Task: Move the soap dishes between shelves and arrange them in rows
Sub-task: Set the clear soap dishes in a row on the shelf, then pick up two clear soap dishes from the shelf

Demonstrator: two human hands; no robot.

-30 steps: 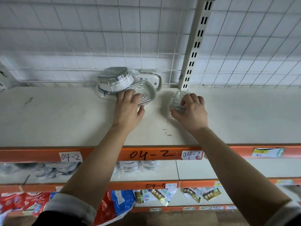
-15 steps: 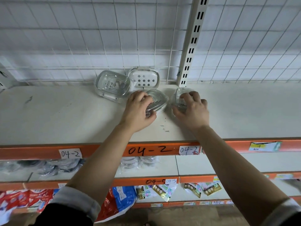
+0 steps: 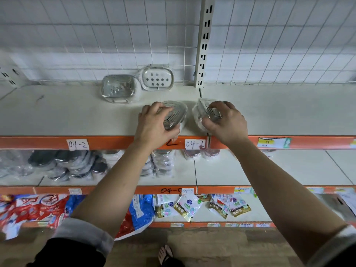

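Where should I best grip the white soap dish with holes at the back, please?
Take the white soap dish by its upper and lower long rims, from the front: it seems propped against the wire grid, and the clear box crowds its left end.

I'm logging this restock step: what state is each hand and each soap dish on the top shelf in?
left hand: grips the left wrapped dish.
left wrapped dish: held, near the front edge of the shelf.
right hand: grips the right wrapped dish.
right wrapped dish: held, tilted, near the front edge.
clear dish: flat at the back, untouched.
white holed dish: propped against the wire back, untouched.
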